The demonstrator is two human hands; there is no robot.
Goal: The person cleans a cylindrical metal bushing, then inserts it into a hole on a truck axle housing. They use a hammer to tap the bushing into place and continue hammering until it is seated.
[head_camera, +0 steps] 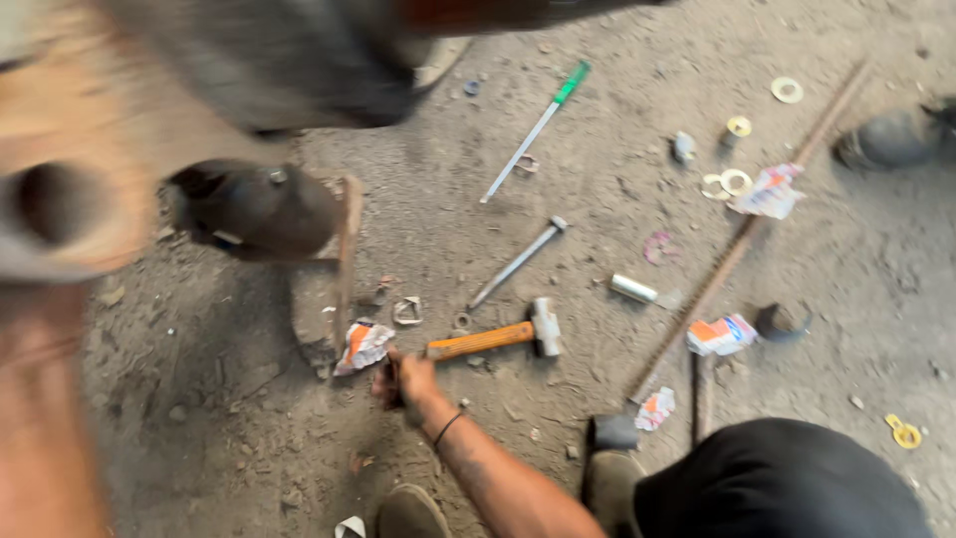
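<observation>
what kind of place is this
Probably a rough repair or metalwork workshop, worked at floor level. A hand reaches by a wooden-handled hammer on a dirty concrete floor strewn with washers, a long steel rod and a green-handled screwdriver.

Crumpled wrappers lie on the dirt floor [498,120]: one white and orange wrapper [362,345] by the hammer handle [480,341], a white, orange and blue one [721,335] beside the rod [737,239], a small one [655,407] below, a pale one [770,191] near the washers [735,181].
</observation>
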